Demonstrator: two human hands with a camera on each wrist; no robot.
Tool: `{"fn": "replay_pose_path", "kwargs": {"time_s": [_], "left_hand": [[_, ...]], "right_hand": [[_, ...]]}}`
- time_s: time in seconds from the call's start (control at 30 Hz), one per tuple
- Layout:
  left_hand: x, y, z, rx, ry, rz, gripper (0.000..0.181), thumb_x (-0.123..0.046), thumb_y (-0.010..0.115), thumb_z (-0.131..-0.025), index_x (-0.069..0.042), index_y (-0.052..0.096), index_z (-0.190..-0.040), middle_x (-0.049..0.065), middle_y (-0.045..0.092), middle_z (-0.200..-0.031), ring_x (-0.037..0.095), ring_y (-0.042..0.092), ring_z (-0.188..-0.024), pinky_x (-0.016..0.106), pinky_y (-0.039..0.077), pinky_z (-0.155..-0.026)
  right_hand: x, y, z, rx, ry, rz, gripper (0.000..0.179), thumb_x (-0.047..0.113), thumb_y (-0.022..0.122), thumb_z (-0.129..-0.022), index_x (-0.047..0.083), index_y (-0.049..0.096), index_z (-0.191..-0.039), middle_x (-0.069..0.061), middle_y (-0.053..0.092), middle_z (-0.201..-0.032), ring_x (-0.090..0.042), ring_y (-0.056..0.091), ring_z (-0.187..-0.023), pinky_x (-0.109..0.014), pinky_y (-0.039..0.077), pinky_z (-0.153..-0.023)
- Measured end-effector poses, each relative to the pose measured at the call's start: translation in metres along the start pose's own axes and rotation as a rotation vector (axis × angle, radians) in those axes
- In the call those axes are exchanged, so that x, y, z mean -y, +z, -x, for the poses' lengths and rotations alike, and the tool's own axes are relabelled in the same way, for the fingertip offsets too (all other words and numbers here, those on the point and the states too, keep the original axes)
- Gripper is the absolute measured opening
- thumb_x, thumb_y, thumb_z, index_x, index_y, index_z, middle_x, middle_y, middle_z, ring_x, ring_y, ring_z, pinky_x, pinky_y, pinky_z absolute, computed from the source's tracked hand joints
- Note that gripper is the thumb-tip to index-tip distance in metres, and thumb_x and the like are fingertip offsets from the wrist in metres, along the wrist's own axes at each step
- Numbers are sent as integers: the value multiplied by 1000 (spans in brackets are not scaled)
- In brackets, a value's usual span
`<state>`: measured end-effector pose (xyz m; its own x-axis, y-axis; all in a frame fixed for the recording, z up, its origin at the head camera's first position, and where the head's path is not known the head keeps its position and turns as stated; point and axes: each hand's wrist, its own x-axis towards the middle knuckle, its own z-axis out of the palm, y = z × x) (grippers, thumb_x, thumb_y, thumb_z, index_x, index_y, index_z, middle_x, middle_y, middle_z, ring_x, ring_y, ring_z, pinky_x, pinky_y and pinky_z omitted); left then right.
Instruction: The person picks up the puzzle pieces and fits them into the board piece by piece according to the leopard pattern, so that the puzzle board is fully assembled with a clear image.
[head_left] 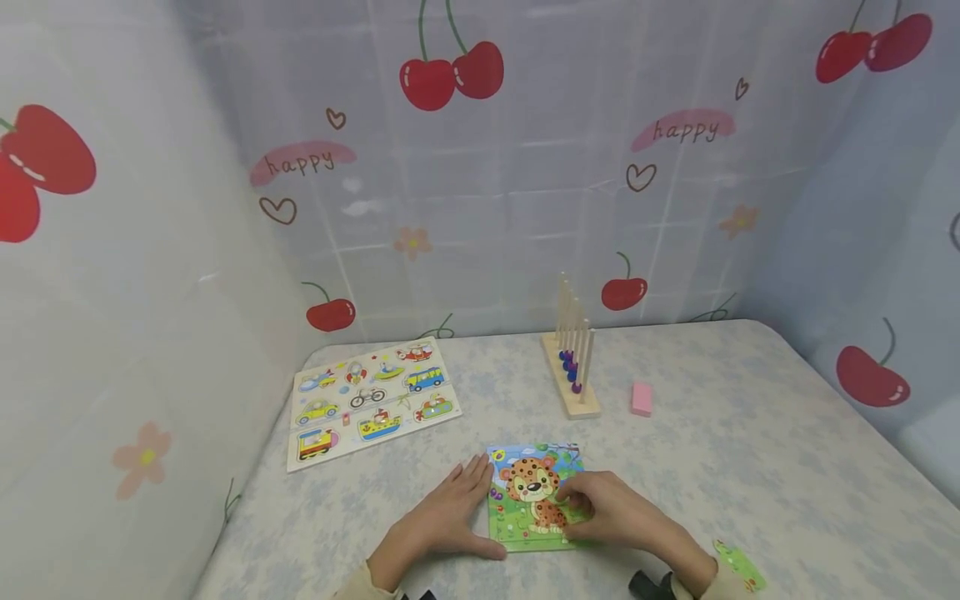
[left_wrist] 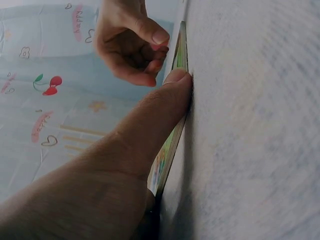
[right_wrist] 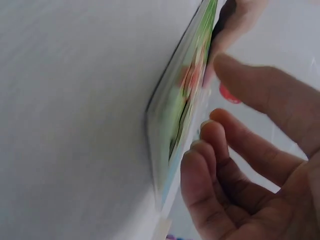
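A square jigsaw board [head_left: 525,521] with a spotted leopard cub on green grass lies flat on the table. My left hand [head_left: 446,518] rests along its left side with fingers extended. In the left wrist view the left thumb [left_wrist: 165,97] presses on the board's near edge. Over the board's right part hovers my right hand [head_left: 618,510], fingers loosely bent. A gap shows between thumb and fingertips in the right wrist view, with no piece visible between them. A loose green puzzle piece [head_left: 738,565] lies beside the right forearm.
At the back left lies a wooden vehicle peg puzzle [head_left: 405,398]. A wooden peg stand [head_left: 581,407] with several blue and purple beads stands behind the jigsaw, a pink block [head_left: 641,398] to its right. Cherry-printed curtains [head_left: 510,192] enclose the table [head_left: 697,450].
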<state>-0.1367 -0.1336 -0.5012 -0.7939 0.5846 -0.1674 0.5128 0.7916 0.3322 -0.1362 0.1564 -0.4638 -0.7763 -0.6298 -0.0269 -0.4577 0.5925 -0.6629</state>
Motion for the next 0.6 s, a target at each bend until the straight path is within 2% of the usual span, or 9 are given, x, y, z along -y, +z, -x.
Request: {"fn": "replay_pose_path", "kwargs": {"time_s": [0.13,0.27,0.6], "left_hand": [[0,-1,0,-3,7,5,119,-79,60,-73,-7,15,-157,12,7,-165,25,9,-153,47,15,-125],[1,-2,-1,1,7,11,119,-79,61,-73,-7,15,-157,12,8,-165,26,10,-153,47,15,-124],[2,1,-2,0,7,-5,120,-80,59,-73,-6,14,-157,12,7,-165,26,10,-153,47,15,-124]], "right_hand": [[-10,-10,11,-3,-29,6,42,25,85,-74,8,70,-108,7,61,-84,1,49,-71,-19,45,-60],[-21,-21,26,3,-6,-9,45,25,85,-73,8,69,-111,8,60,-85,1,47,-72,-19,44,-59],[-58,-56,78,55,148,10,55,35,86,-70,10,66,-115,5,57,-92,1,46,-77,-22,45,-63]]}}
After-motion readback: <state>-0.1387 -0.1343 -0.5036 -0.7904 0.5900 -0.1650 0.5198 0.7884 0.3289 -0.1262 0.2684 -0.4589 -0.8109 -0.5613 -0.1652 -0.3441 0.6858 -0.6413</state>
